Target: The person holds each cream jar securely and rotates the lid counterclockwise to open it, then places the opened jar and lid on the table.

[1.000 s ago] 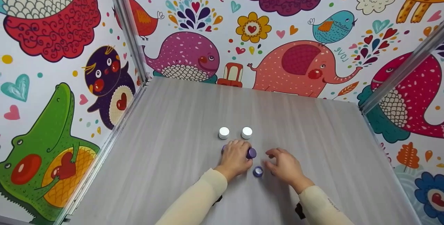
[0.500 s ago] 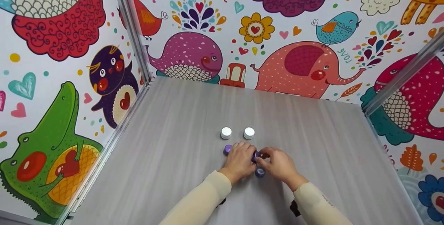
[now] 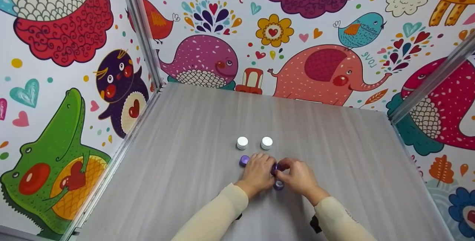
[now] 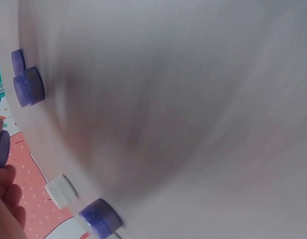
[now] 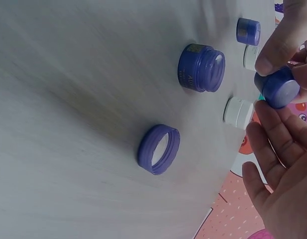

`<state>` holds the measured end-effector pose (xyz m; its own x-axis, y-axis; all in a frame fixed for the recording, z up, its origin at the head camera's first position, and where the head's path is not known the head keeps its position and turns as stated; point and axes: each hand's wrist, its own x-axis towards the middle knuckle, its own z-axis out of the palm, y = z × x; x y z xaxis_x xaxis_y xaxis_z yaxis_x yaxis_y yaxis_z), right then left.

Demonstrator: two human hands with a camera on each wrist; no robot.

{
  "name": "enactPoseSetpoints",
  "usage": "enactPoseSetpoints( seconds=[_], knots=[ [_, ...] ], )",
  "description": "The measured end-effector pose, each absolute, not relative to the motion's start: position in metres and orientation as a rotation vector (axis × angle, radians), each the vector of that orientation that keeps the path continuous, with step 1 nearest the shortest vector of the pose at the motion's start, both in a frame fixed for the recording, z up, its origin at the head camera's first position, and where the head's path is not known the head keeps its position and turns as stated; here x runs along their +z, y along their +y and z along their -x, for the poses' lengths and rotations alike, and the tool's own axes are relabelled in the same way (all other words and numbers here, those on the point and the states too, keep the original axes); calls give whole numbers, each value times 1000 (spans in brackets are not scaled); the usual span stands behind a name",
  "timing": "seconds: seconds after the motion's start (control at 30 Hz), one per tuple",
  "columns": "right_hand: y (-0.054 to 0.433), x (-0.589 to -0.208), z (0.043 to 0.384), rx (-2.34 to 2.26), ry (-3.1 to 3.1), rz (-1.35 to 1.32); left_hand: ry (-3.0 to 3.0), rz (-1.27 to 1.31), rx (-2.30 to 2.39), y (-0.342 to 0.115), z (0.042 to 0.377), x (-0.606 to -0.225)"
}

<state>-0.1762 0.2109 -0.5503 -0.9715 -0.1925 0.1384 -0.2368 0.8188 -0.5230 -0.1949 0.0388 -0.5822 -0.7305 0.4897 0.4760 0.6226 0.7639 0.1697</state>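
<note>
A small purple jar is between the two hands above the table. My left hand grips it, with the thumb pressing its side in the right wrist view. From the other side my right hand pinches its end. Below the hands, a lidless purple jar stands on the table; the left hand hides it in the head view. Nearby lies a purple lid with its pale inside showing. A closed purple jar stands just left of the left hand.
Two white jars, one left and one right, stand side by side beyond the hands. The grey wood-grain table is bordered by cartoon-printed walls and metal corner posts.
My right hand, earlier apart from the jar, has moved left and taken hold of its end. The left hand keeps its grip. Over the last half second both hands have barely moved.
</note>
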Motion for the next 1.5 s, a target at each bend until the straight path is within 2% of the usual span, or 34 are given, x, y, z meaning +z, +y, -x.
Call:
enactPoseSetpoints(
  seconds=[0.67, 1.5],
  knots=[
    [213, -549, 175, 1046, -2893, -320, -2535, 870, -486, 31, 195, -584],
    [212, -552, 177, 1065, -2888, -312, -2561, 863, -436, 30, 193, -580]
  ],
)
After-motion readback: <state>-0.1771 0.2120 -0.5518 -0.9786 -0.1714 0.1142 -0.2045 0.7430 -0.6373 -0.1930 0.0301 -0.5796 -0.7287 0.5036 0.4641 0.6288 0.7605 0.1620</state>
